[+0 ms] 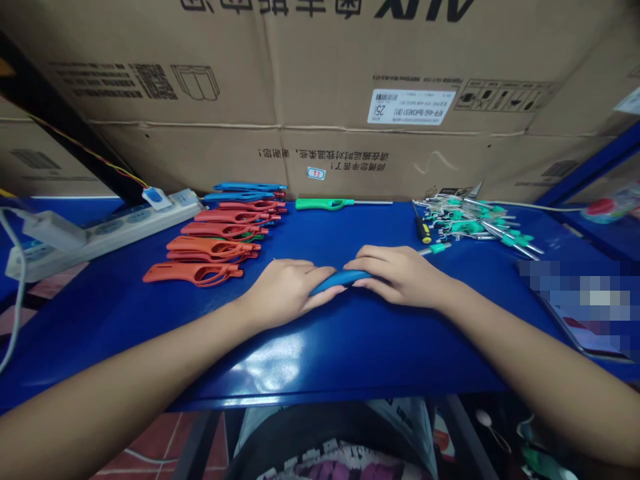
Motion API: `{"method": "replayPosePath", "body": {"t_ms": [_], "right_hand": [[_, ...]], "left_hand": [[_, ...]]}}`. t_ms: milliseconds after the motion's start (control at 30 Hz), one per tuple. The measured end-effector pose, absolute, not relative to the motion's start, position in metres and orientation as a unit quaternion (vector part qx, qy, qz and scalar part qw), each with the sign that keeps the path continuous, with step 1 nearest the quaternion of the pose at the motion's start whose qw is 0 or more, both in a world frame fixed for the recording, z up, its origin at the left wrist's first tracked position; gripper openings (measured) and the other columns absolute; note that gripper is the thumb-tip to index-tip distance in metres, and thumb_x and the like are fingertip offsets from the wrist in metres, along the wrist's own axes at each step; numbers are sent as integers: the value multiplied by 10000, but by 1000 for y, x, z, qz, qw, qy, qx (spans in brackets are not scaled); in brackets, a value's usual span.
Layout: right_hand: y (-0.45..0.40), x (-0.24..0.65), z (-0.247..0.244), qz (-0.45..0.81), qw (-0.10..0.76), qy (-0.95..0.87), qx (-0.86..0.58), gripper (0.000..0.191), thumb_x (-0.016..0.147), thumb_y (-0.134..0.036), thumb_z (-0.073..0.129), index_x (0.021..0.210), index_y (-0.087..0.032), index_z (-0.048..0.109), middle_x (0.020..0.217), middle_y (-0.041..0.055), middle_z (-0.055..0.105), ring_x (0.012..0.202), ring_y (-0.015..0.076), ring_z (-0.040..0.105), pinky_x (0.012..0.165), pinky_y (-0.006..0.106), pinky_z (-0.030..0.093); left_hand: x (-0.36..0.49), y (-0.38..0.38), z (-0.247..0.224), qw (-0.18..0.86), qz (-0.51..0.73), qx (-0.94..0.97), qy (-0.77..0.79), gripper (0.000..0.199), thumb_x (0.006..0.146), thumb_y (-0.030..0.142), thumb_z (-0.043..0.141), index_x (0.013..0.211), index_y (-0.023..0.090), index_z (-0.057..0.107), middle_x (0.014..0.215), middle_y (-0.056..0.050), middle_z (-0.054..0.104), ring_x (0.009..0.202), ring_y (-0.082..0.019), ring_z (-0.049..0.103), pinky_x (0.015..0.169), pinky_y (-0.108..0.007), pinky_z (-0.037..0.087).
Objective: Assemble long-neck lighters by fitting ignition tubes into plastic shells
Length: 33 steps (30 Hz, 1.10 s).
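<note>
A blue lighter handle [334, 281] is held level above the table's middle. My left hand [287, 290] is closed around its left part, and my right hand [400, 275] pinches its right end. Much of the handle is hidden by my fingers. Left of my left hand lie several red and orange lighter handles [173, 272] in a column, with blue handles [235, 196] behind them. Beyond my right hand is a pile of metal lighter tubes with teal ends [467, 217]; one teal-ended piece [437, 248] lies just behind that hand.
A long-necked green gas lighter [320, 204] lies at the back against a large cardboard box [320, 87]. A yellow-and-black screwdriver [424, 231] rests beside the tubes. A white power strip [115, 233] runs along the left. A phone-like device [590, 320] sits at right.
</note>
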State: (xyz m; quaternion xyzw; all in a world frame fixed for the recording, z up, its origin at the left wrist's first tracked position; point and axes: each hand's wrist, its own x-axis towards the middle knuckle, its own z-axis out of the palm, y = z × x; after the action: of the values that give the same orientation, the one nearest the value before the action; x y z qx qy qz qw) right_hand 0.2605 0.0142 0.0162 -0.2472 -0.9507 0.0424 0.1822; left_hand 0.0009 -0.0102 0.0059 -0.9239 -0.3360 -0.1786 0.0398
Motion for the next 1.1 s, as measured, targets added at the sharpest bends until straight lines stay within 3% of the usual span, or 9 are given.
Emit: {"method": "replayPosePath", "body": {"t_ms": [167,333,667,833,967,1100], "right_hand": [[12,257,15,50,235,-944,-228,269,1042,-336,463,1122,-202,682,1066,75,754,949,185,704,795,289,520],[17,264,24,70,186,-940,-276,304,1020,-324,506,1242,-194,668,1169,94,731,1033,212,701,860,321,542],[25,274,17,-74,178,-934,-301,299,998,-188,447,1144,-129,701,995,117,767,870,228,709,717,329,516],[20,265,18,-60,136,-942,-302,294,1028,-232,431,1113,-166,705,989,96,763,844,203,691,711,313,492],[27,271,24,-70,131,-936,-320,277,1007,-350,527,1160,-180,683,1099,115,726,1015,258,648,895,398,498],[41,293,30,-157,122,-904,-379,408,898,-360,681,1249,-159,628,1246,172,655,1206,356,548,1079,556,390]], "left_hand": [[1,-11,7,37,-178,-927,-329,436,1061,478,386,1117,184,703,819,-58,754,711,-202,720,629,-286,501],[-13,7,15,79,-154,-935,-310,455,1049,505,406,1114,172,709,833,-79,754,730,-210,723,663,-287,521],[-18,10,20,43,-157,-933,-322,443,1068,425,375,1392,191,566,1094,-79,737,894,-192,730,764,-276,567],[-7,-1,16,26,-147,-931,-333,412,1065,406,395,1322,154,597,1107,-93,711,918,-217,723,784,-316,588],[-11,4,17,19,-146,-927,-345,374,1065,375,402,1292,156,602,1099,-91,704,913,-210,720,796,-314,590],[-19,13,16,44,-141,-919,-365,386,1063,384,395,1287,153,608,1106,-97,702,888,-221,721,756,-327,595]]}}
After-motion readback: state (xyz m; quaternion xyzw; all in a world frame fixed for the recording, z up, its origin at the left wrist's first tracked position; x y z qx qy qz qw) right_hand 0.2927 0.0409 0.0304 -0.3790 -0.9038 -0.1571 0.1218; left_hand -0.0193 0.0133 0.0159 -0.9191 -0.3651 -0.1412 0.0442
